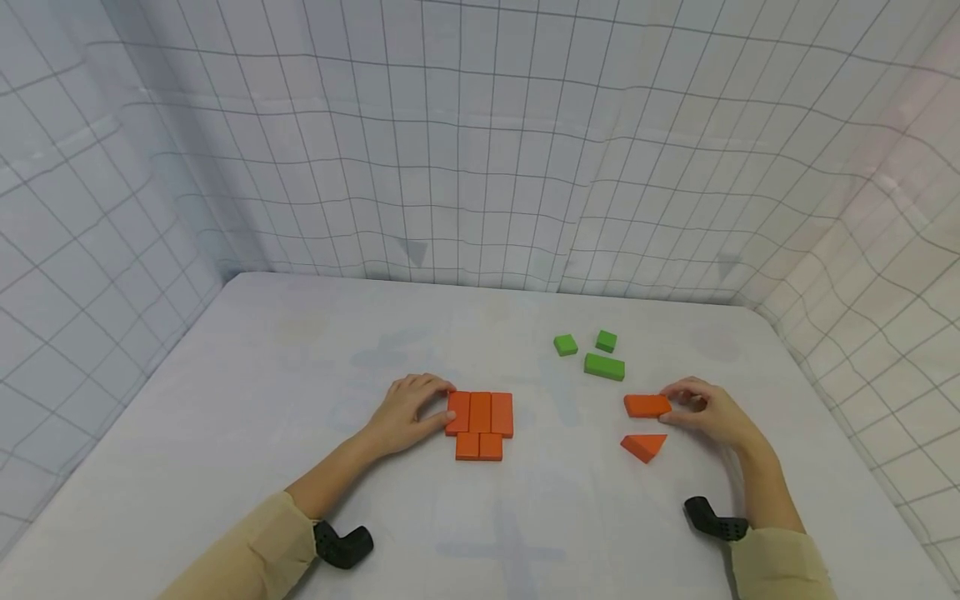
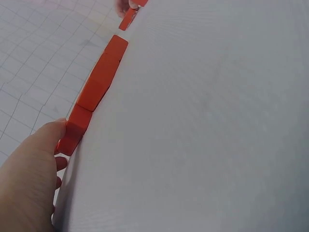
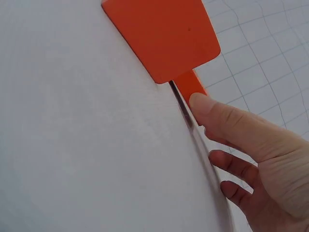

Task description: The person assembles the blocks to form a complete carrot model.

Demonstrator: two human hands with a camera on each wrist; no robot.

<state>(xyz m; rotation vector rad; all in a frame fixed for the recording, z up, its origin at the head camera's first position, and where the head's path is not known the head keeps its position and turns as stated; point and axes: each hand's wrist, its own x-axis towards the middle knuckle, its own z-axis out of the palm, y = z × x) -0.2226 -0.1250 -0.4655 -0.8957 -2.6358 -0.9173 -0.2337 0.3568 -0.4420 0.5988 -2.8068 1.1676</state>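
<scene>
Several orange blocks lie fitted together in front of me: three long ones side by side, with two small square blocks (image 1: 479,447) along their near edge. At the left end, my left hand (image 1: 408,414) holds the leftmost long block (image 1: 460,414), thumb on its outer side and index finger by its far corner. To the right, my right hand (image 1: 708,410) pinches another orange block (image 1: 645,406) by its right end, thumb on the near side. An orange wedge-shaped block (image 1: 643,447) lies just nearer; it partly covers the pinched block (image 3: 189,87) in the right wrist view.
Beyond the right hand's block lie a long green block (image 1: 604,367) and two small green blocks, one on the left (image 1: 566,345) and one farther back (image 1: 607,341). Grid-patterned curtains (image 1: 487,167) stand around the white table (image 1: 300,350).
</scene>
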